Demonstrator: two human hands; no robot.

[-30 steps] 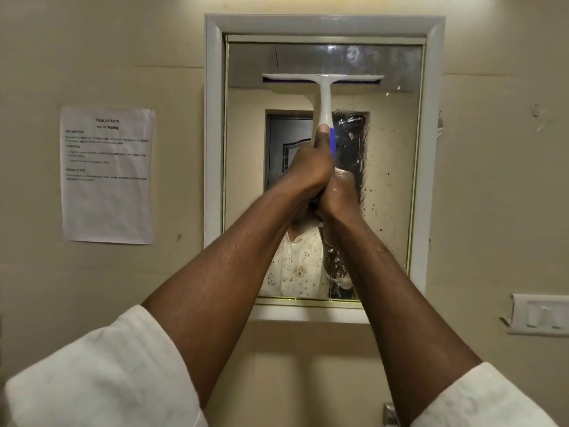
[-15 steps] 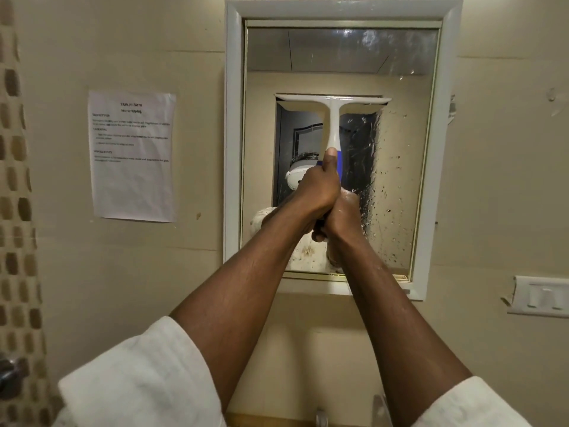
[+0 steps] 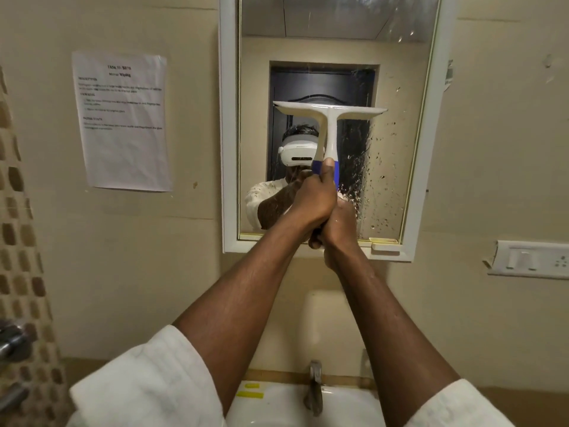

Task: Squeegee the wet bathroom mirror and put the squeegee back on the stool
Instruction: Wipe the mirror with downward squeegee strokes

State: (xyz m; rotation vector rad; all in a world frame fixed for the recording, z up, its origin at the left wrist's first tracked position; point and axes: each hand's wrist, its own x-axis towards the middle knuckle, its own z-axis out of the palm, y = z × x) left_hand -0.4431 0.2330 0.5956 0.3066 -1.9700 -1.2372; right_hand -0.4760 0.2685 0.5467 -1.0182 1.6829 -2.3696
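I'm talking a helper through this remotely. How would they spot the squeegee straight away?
Find the white-framed mirror above the sink. In front of its lower middle, the left hand and right hand clasp a handle together. The squeegee is the white T-shaped tool with the blue grip rising from them.

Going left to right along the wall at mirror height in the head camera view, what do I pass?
Brown tile strip → paper notice → mirror's white frame → squeegee on the glass → water droplets → wall switch plate.
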